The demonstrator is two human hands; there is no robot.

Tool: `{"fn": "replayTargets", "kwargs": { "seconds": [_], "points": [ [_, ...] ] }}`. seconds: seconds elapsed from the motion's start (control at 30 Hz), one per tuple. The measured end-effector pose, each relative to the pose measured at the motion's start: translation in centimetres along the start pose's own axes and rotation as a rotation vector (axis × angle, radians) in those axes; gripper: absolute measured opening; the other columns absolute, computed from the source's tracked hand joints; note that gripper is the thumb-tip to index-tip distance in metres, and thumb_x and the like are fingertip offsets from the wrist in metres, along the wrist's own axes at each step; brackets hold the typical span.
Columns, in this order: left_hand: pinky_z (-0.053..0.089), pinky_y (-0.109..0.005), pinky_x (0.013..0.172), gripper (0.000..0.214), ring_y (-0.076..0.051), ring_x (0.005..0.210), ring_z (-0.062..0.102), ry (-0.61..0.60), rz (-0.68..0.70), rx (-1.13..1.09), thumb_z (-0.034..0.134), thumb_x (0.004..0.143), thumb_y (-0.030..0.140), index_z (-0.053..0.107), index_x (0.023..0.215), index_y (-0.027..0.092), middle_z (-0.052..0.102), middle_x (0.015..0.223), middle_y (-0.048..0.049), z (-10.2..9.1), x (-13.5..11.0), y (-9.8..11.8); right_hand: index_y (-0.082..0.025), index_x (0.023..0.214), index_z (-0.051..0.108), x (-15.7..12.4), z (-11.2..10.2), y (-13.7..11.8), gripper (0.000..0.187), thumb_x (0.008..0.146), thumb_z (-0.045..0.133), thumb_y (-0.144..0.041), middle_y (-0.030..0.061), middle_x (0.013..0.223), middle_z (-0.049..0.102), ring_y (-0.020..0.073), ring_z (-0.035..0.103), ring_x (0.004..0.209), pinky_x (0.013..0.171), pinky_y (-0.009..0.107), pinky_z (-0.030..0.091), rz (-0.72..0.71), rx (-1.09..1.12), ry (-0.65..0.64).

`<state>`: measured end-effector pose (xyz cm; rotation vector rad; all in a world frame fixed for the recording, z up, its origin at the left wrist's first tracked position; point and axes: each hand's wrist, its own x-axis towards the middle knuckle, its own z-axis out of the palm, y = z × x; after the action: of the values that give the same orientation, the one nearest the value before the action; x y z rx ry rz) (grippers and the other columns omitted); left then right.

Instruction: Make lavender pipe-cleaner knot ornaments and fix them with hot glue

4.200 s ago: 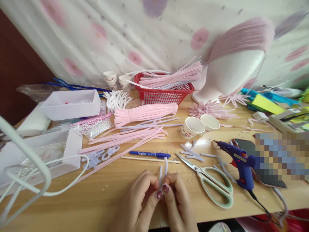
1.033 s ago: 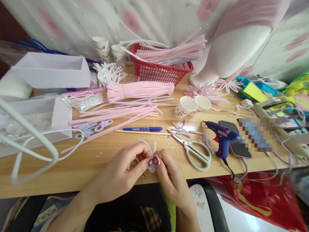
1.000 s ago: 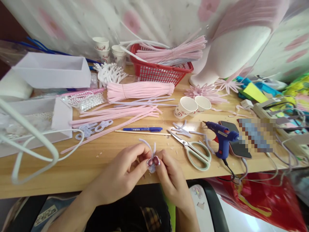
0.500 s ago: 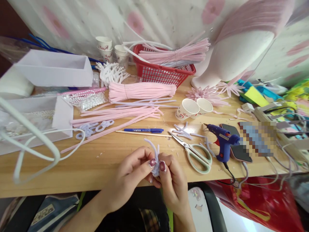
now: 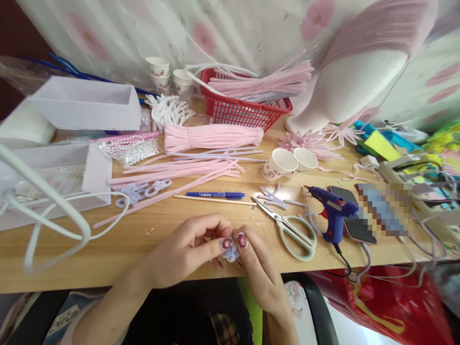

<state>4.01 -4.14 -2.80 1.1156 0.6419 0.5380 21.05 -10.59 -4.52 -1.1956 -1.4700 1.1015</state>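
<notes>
My left hand [image 5: 187, 249] and my right hand [image 5: 257, 261] meet over the wooden table's [image 5: 108, 249] front edge. Both pinch a small pale lilac pipe cleaner knot [image 5: 230, 251] between thumbs and fingertips. Most of the knot is hidden by my fingers. Scissors [image 5: 291, 230] with pale green handles lie just right of my right hand. A blue pen [image 5: 215, 195] and a thin wooden stick [image 5: 215, 200] lie beyond my hands.
Loose pink pipe cleaners [image 5: 179, 170] and a tied bundle [image 5: 212, 135] lie mid-table. A red basket [image 5: 247, 110], two paper cups [image 5: 289, 163], a blue glue gun [image 5: 330, 211], white boxes [image 5: 82, 103] and a white foam head [image 5: 345, 91] stand around.
The pipe cleaner's free ends, sticking up above my thumbs before, have been folded down into the knot. My hands stay together at the table's front edge.
</notes>
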Motion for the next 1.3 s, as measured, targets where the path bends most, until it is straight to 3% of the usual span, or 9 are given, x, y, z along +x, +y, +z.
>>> {"fn": "replayTargets", "kwargs": {
  "seconds": [0.17, 0.43, 0.57, 0.87, 1.07, 1.3],
  "points": [
    [0.052, -0.022, 0.065, 0.023, -0.014, 0.072, 0.054, 0.097, 0.057, 0.002, 0.063, 0.094, 0.038, 0.060, 0.082, 0.019, 0.056, 0.077, 0.0003, 0.8, -0.2, -0.7, -0.023, 0.079, 0.050, -0.1, 0.5, 0.7, 0.033, 0.110, 0.039, -0.029, -0.0024, 0.071, 0.053, 0.0140, 0.051, 0.066, 0.061, 0.028, 0.037, -0.036, -0.043, 0.036],
    [0.046, -0.019, 0.058, 0.031, -0.011, 0.063, 0.048, 0.374, 0.126, -0.105, 0.066, 0.093, 0.044, 0.058, 0.077, 0.019, 0.052, 0.070, 0.0030, 2.7, 0.1, -1.8, -0.025, 0.094, 0.051, 0.3, 1.7, 1.4, 0.019, 0.103, 0.042, -0.011, -0.0014, 0.080, 0.058, 0.0149, 0.052, 0.070, 0.063, 0.027, 0.039, -0.225, -0.251, 0.121],
    [0.045, -0.018, 0.056, 0.033, -0.010, 0.062, 0.050, 0.491, 0.098, -0.233, 0.073, 0.087, 0.045, 0.060, 0.075, 0.018, 0.054, 0.068, 0.0035, 3.4, 0.3, -2.2, -0.025, 0.092, 0.052, 0.2, 2.4, 2.1, 0.022, 0.103, 0.041, -0.009, -0.0014, 0.080, 0.058, 0.0145, 0.052, 0.068, 0.063, 0.026, 0.039, -0.214, -0.243, 0.205],
    [0.054, -0.019, 0.061, 0.030, -0.011, 0.065, 0.058, 0.464, 0.031, -0.604, 0.089, 0.074, 0.041, 0.075, 0.073, 0.014, 0.065, 0.069, -0.0004, 3.1, 0.5, -2.9, -0.025, 0.085, 0.054, 0.0, 3.4, 2.5, 0.028, 0.109, 0.040, -0.025, -0.0026, 0.073, 0.059, 0.0143, 0.053, 0.066, 0.062, 0.026, 0.041, -0.074, -0.074, 0.381],
    [0.054, -0.015, 0.060, 0.025, -0.008, 0.062, 0.058, 0.411, -0.062, -0.758, 0.097, 0.062, 0.031, 0.082, 0.072, 0.014, 0.069, 0.066, -0.0008, 3.1, 0.8, -3.0, -0.024, 0.086, 0.054, -0.1, 3.3, 2.5, 0.027, 0.110, 0.041, -0.029, -0.0025, 0.077, 0.060, 0.0135, 0.054, 0.067, 0.062, 0.026, 0.041, 0.007, 0.012, 0.311],
    [0.053, -0.016, 0.061, 0.024, -0.007, 0.061, 0.059, 0.329, -0.119, -0.779, 0.094, 0.068, 0.031, 0.080, 0.073, 0.012, 0.067, 0.066, -0.0003, 2.8, 0.8, -3.3, -0.023, 0.080, 0.053, 0.1, 3.0, 2.2, 0.030, 0.109, 0.045, -0.028, -0.0040, 0.073, 0.056, 0.0118, 0.052, 0.067, 0.063, 0.025, 0.039, -0.029, 0.097, 0.282]
  ]
}}
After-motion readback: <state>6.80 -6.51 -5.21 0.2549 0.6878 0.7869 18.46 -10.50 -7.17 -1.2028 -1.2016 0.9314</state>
